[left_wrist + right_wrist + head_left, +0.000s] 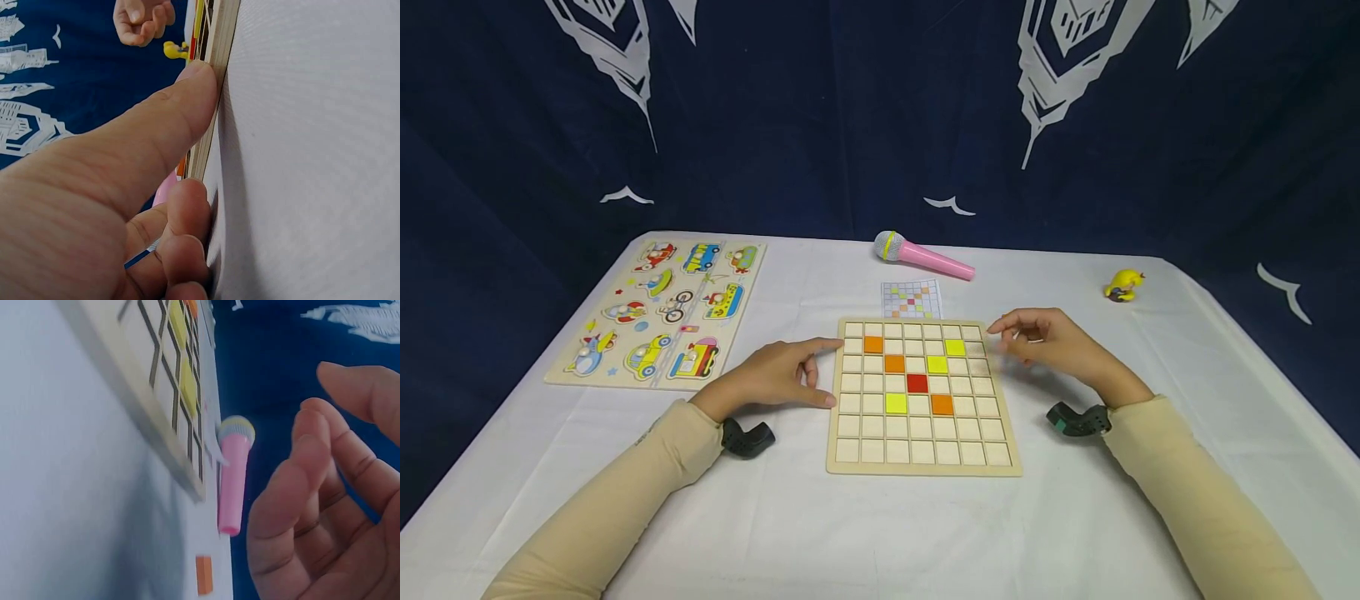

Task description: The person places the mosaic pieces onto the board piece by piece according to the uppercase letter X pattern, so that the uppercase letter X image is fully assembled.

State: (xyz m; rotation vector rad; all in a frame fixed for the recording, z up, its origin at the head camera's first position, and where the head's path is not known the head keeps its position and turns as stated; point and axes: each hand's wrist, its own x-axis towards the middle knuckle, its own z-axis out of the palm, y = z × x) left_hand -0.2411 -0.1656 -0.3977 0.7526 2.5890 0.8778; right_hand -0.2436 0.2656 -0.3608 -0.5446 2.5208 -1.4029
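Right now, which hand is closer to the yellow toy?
Right. The right hand hovers by the grid board's right edge, nearer the yellow toy; the left hand touches its left edge.

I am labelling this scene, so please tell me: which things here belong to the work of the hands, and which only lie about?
In use:
grid board
coloured tiles
pattern card
left hand, touching the board's edge
right hand, hovering, holding nothing visible

Lying about:
vehicle puzzle
pink toy microphone
yellow toy

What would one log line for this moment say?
left hand: presses grid board left edge | right hand: hovers empty over right edge | board: seven coloured tiles
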